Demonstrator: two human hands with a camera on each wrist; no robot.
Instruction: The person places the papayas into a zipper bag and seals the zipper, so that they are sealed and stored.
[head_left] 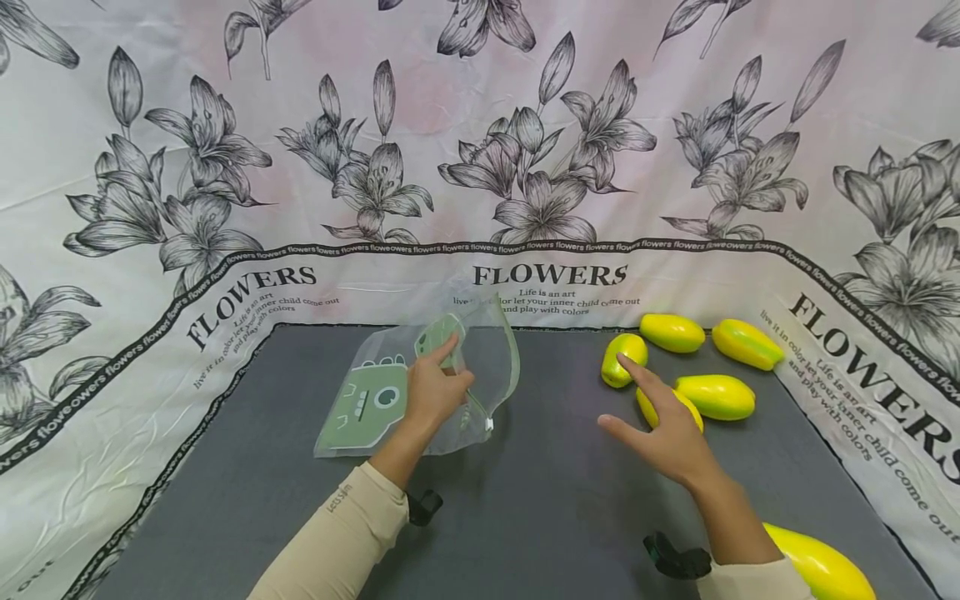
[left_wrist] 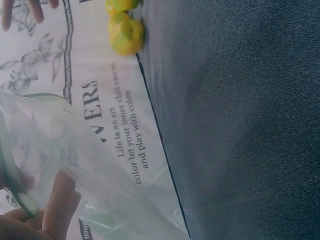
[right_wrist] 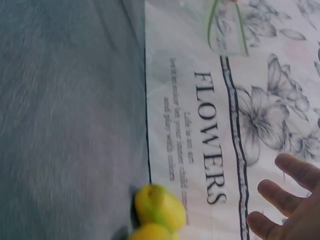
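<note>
Near the middle of the table in the head view, my left hand pinches a clear zip bag by its upper side. A green cartoon face is printed on the bag, whose mouth gapes to the right; a white slider sits at the mouth's lower end. My right hand hovers with fingers spread above several yellow-green fruits, papaya-like in shape. One fruit lies just beyond its fingertips, and another is partly hidden beneath the hand. In the right wrist view, nothing is in the fingers.
More fruits lie at the back right, including one by the wall cloth and one farther forward. A further fruit is beside the right forearm. Flower-printed cloth borders the grey table at the back and sides.
</note>
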